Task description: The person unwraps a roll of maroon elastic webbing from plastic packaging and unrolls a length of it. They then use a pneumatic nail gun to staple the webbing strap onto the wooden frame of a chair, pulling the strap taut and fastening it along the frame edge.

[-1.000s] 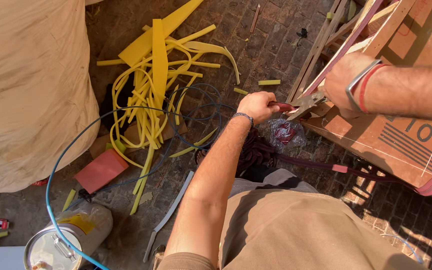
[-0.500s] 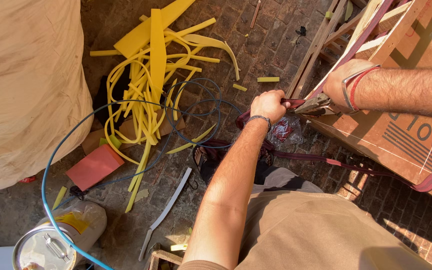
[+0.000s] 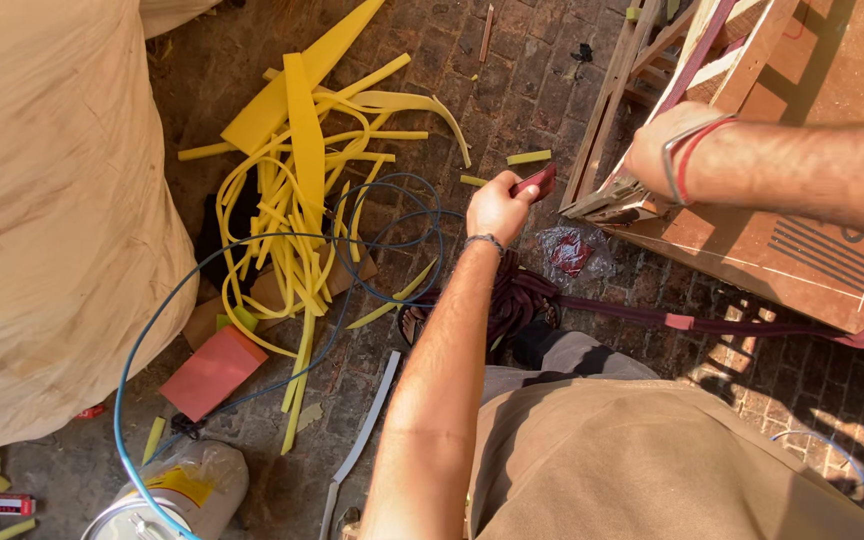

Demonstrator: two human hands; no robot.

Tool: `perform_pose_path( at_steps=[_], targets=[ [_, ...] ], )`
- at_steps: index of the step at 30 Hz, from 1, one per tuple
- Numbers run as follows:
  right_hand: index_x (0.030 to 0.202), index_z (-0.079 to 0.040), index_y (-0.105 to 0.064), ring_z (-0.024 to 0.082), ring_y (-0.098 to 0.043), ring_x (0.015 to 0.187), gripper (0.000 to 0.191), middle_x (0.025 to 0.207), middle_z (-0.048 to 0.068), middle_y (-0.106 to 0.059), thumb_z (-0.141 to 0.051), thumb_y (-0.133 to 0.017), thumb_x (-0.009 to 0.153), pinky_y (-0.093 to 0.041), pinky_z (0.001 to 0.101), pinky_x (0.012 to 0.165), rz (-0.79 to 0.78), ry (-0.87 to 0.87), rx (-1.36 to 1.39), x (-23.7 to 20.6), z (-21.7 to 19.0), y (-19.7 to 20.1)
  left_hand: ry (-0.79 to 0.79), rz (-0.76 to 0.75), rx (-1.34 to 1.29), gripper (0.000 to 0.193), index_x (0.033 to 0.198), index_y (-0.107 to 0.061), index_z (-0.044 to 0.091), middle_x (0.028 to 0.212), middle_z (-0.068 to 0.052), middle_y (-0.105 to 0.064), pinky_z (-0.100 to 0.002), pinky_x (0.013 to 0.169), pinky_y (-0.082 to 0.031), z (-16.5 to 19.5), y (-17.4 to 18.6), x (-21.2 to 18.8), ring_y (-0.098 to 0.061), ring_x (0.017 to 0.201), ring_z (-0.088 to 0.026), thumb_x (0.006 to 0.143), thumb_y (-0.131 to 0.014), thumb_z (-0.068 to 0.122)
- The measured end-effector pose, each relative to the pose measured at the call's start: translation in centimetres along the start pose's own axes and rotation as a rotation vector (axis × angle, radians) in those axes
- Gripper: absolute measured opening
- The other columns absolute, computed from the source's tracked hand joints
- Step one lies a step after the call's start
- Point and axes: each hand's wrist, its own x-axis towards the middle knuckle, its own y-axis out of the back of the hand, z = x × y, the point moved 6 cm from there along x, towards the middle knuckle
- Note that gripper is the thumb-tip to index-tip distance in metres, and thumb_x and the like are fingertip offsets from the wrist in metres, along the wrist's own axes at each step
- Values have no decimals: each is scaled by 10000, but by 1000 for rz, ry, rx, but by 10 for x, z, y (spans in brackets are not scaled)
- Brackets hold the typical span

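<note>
Holding a small dark red tool [image 3: 535,182] in your left hand [image 3: 497,207], you keep the fingers curled tight around its handle, just beside the corner of the wooden frame [image 3: 620,90]. Your right hand [image 3: 664,150] lies on that same corner, and it seems to press a folded grey strip [image 3: 612,203] against the wood; whether its fingers are closed on the strip I cannot tell, because the back of the hand hides them.

I judge the work on this corner as only begun: the strip is not yet fixed flat, and the maroon strap [image 3: 732,322] trails loose over the brick floor [image 3: 542,80] from the frame toward your knees.

Farther out, a pile of yellow foam strips [image 3: 297,200] lies on the floor with a blue hose [image 3: 167,320] looping around it, next to a large beige sack [image 3: 42,220].
</note>
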Motion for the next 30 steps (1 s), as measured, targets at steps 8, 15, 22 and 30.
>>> perform_pose_path(
  at_steps=[8,15,22,30],
  targets=[
    [913,-70,-729,210,-656,624,455,691,107,-683,-520,-779,956,-553,409,632,574,-504,1022,-67,52,-138,122,-211,-467,259,903,-637,64,690,-20,-616,-294,410,-438,-29,1,-34,-551,539,-109,955,-701,310],
    [885,-20,-716,113,-634,589,380,698,46,-669,-383,-825,913,-542,284,544,532,-843,2123,-32,16,-359,137,-674,-414,160,971,-648,73,691,-28,-651,-239,459,-405,23,-77,-98,-548,533,-81,989,-671,231],
    [954,-15,-752,132,-672,632,291,757,43,-717,-301,-798,925,-550,299,637,442,-932,2295,20,21,-485,120,-715,-378,149,997,-653,63,756,-10,-683,-221,538,-471,100,-151,-116,-597,612,-61,1008,-673,210],
    [1147,-13,-727,179,-711,879,344,1037,99,-747,-133,-824,840,-572,365,779,1075,-962,1967,30,40,-521,102,-652,-254,157,996,-651,45,752,17,-662,-226,532,-450,140,-203,-125,-587,630,-47,1000,-691,197]
  ],
)
